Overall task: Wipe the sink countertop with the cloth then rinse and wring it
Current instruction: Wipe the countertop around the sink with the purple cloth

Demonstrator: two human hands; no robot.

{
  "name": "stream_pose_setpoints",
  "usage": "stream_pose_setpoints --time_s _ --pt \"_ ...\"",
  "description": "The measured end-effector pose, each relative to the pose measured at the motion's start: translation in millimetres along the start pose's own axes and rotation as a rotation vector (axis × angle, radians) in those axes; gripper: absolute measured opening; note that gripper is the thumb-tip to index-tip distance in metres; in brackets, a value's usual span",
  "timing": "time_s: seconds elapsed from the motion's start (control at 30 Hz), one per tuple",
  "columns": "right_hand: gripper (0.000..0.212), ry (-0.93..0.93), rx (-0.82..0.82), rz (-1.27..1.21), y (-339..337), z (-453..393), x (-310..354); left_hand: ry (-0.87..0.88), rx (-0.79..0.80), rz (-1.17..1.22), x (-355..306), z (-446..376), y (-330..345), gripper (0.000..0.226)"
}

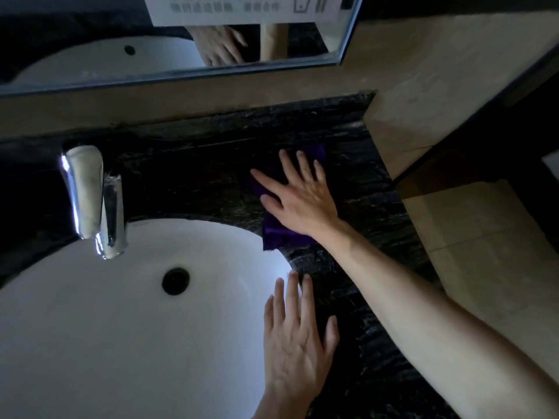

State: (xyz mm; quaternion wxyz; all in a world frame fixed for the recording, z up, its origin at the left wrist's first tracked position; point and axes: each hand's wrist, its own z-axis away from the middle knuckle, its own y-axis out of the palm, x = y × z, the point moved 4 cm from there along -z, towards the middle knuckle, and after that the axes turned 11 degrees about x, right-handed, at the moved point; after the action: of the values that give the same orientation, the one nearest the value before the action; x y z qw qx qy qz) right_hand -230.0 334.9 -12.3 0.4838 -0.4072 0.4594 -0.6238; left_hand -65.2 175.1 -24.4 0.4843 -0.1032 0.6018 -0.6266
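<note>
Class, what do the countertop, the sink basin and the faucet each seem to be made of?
Countertop: seemingly polished black stone, perhaps marble, given its pale streaky veining.
Sink basin: probably glazed ceramic; smooth, uniformly white, softly glossy.
Faucet: chromed metal by its look, with mirror-bright reflections.

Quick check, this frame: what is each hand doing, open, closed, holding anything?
Left hand: open, flat at the sink rim, holding nothing.
Right hand: open, pressed flat on the purple cloth.

Purple cloth (282, 234) flat on dark countertop (193, 164)
</note>
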Motion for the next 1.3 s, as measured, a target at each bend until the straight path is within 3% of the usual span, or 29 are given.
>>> stream_pose_setpoints --time_s 0.1,0.27,0.33,0.47,0.57,0.7,0.9,1.07,1.3 --pt "0.057 -0.083 0.015 0.041 2.1 30.4 -25.6 -0.009 -0.007 0.010 2.1 2.8 -0.7 0.072" --pt "0.056 0.273 0.019 -0.011 11.4 108.7 -101.3 0.011 -0.015 0.048 1.6 5.1 -1.4 0.075" --pt "0.058 0.283 -0.016 -0.033 27.0 154.2 -82.6 0.037 -0.018 0.081 1.5 5.8 -1.7 0.077" --pt "0.068 0.097 0.020 -0.045 61.9 224.5 -10.2 0.086 -0.013 0.171 2.3 8.3 -0.3 0.084" --pt "0.061 0.015 0.039 -0.069 54.3 208.2 -0.2 0.078 0.002 0.254 2.7 7.7 -0.5 0.086" --pt "0.057 -0.038 0.028 -0.053 29.0 127.0 -12.3 0.080 0.019 0.228 0.5 6.6 -1.8 0.081" --pt "0.059 0.217 0.022 -0.065 17.1 96.7 -84.5 0.013 0.053 0.186 4.1 7.8 -1.1 0.080" --pt "0.059 0.412 0.023 -0.061 38.5 195.0 -113.9 -0.005 0.093 0.162 0.4 6.9 -1.4 0.076" --pt "0.058 0.422 0.041 -0.099 98.3 371.9 -27.2 -0.023 0.120 0.176 -2.6 6.6 -2.4 0.072"
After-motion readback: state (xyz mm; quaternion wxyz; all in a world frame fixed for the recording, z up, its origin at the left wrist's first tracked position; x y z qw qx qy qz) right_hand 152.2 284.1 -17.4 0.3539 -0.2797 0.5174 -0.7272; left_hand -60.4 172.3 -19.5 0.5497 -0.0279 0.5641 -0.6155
